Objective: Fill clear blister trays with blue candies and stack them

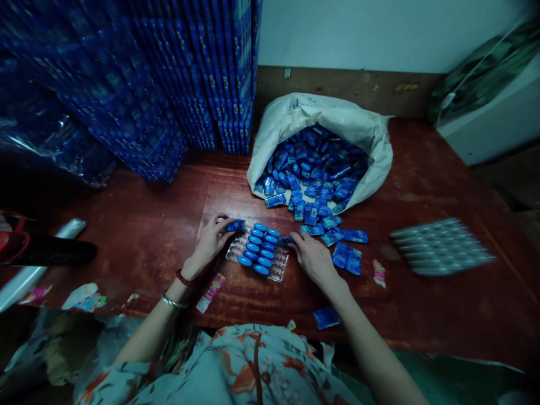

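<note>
A clear plastic tray (278,266) with rows of elongated hollows lies on the table in front of me. Two columns of glossy blue oval pieces (253,247) fill its middle, while the hollows on both sides show bare. At the tray's upper left corner, my left hand (214,236) pinches a small blue packet (236,225). My right hand (311,254) is at the tray's right edge, its fingers closed on a small blue piece (286,240) that they partly cover. Beyond the tray, a white sack (382,174) lies on its side, spilling blue packets (311,212) and ovals.
Tall stacks of blue packs (228,84) stand at the back left. Several clear trays (441,247) are piled at the right. A black bottle (54,250) lies at the left beside a plastic roll (25,287). Pink wrappers (211,292) and a blue packet (326,318) lie near the front edge.
</note>
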Motion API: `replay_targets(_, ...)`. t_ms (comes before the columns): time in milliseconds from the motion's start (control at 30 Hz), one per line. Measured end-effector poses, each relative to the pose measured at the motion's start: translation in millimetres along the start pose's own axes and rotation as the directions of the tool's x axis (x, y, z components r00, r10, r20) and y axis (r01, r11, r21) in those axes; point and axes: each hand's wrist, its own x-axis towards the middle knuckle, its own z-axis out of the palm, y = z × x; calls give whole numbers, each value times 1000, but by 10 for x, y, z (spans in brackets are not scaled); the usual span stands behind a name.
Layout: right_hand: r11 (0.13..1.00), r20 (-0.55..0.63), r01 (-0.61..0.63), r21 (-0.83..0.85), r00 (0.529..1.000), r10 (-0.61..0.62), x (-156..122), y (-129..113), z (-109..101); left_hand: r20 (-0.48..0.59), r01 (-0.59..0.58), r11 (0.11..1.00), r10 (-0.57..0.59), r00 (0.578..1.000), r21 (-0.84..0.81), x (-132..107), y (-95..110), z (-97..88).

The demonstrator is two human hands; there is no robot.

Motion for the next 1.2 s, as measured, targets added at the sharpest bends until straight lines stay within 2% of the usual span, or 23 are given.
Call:
replay_targets(100,1000,22,8,0,1000,-8,42,9,-27,18,-100,992,99,995,80,-4,-8,-13)
replay_targets(167,1000,26,10,6,1000,-11,52,21,-24,81,-140,979,129,988,147,-11,22,-15)
replay_targets(300,1000,12,10,16,1000,-10,37,26,-9,253,-141,915,44,966,378,-2,156,-6)
replay_targets(433,1000,23,2,20,1000,-2,35,6,-41,315,-164,813,-25,949,558,117,292,-16)
replay_targets(533,1000,54,-2,4,999,2,58,-11,-97,388,-232,730,-49,920,643,258,383,-40)
replay_targets(700,999,113,31,-44,993,-26,105,-40,-192,560,-427,672,22,828,605,461,529,-22)
replay_targets(800,995,133,64,-71,990,-54,128,-75,-239,619,-496,635,35,784,592,543,576,52)
replay_targets(900,995,175,72,-75,983,-58,159,-136,-300,628,-509,632,45,777,585,612,574,108)
replay_targets(1033,996,213,60,-60,976,-46,207,-231,-375,625,-532,649,108,773,545,664,499,64)
replay_targets(1200,997,202,49,-55,979,-37,212,-265,-350,563,-481,725,156,811,492,557,353,-2)
